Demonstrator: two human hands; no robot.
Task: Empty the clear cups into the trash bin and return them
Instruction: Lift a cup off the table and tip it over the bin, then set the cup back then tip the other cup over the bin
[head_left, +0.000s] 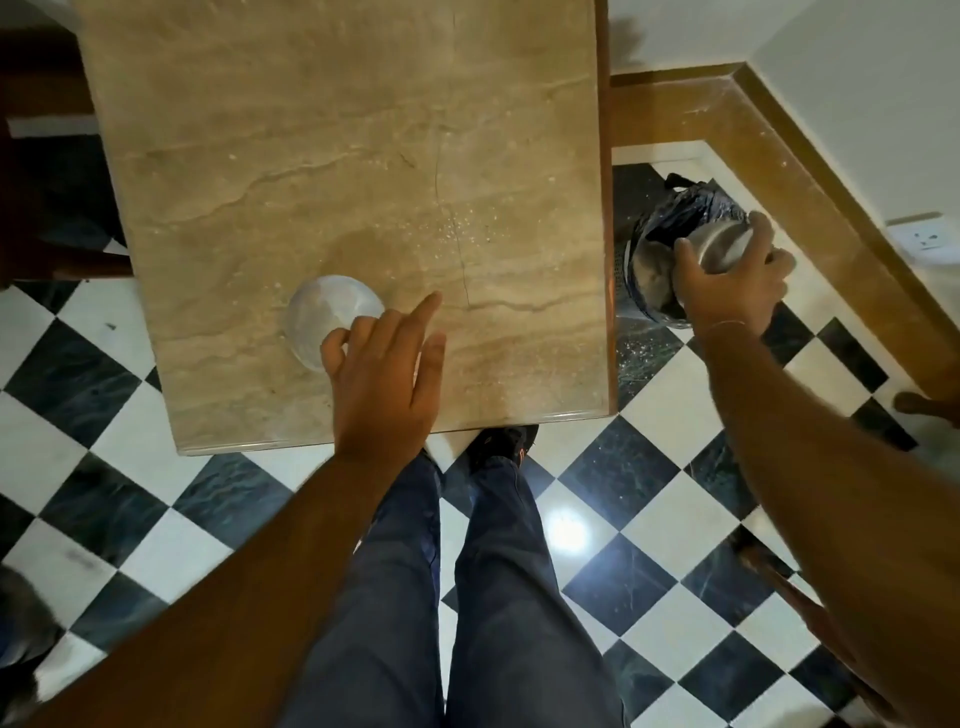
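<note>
Beside the table (602, 260) edge — bin (644, 291) under the right hand (727, 283)'s cup (724, 249).

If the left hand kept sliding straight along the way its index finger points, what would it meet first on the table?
Likely nothing: the left hand points up-right over bare marble table. The clear cup sits to its left, out of that line.

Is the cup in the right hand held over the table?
No, the right hand holds its cup over the trash bin beside the table.
</note>
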